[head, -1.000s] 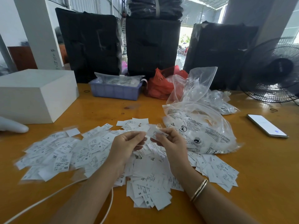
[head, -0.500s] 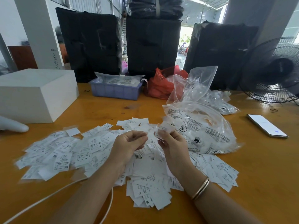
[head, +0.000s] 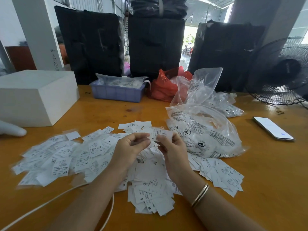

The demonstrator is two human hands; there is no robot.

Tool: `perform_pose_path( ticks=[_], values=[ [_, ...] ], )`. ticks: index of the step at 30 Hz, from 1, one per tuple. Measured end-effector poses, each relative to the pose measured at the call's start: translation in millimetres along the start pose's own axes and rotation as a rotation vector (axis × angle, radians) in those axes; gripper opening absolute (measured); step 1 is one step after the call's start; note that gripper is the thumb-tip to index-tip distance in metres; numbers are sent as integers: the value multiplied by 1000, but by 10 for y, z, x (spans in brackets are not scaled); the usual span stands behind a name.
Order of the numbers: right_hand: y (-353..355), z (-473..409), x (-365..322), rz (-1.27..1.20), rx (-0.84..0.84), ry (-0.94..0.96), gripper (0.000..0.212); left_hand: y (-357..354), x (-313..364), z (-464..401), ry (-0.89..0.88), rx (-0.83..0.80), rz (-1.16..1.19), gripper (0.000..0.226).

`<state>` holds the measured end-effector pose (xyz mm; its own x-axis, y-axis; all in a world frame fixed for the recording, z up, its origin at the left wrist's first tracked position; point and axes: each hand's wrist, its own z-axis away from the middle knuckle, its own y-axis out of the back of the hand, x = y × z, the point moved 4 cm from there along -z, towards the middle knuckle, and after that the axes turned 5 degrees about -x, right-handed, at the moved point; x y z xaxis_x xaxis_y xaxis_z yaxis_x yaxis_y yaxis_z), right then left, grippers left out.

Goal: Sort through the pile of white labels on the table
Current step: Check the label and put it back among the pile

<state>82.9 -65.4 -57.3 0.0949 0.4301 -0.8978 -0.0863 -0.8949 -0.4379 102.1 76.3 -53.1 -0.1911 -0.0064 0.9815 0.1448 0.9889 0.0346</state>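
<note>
A wide pile of small white printed size labels (head: 70, 157) covers the orange table (head: 266, 172) in front of me, with letters such as S, M and XS showing. Both hands hover over the pile's middle. My right hand (head: 173, 152) pinches one white label (head: 160, 133) between thumb and fingers and holds it up. My left hand (head: 131, 149) is just to its left, fingers curled, fingertips close to that label's left edge; whether it holds anything is unclear.
A clear plastic bag (head: 205, 135) of labels lies right of my hands. A phone (head: 274, 128) lies at the right, a white box (head: 33, 97) at the left, a blue tray (head: 117, 91) and red bag (head: 165, 87) behind. A fan (head: 281, 72) stands far right. A white cable (head: 50, 202) crosses the near edge.
My right hand has lifted the pinched label slightly and turned it toward me. My left hand stays close beside it, and the pile is unchanged.
</note>
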Motion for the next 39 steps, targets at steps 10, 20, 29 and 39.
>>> perform_pose_path(
  ticks=[10,20,29,39],
  values=[
    [6,20,-4,85,7,5,23,4,1,6,8,2,20,18],
    [-79,57,-67,731,-120,169,21,30,44,16,-10,0,-69,8],
    [-24,21,-125,937,-101,294,30,29,97,37,-17,-66,-42,20],
    [-90,84,-17,973,-228,195,42,92,100,23,-42,63,-102,24]
  ],
)
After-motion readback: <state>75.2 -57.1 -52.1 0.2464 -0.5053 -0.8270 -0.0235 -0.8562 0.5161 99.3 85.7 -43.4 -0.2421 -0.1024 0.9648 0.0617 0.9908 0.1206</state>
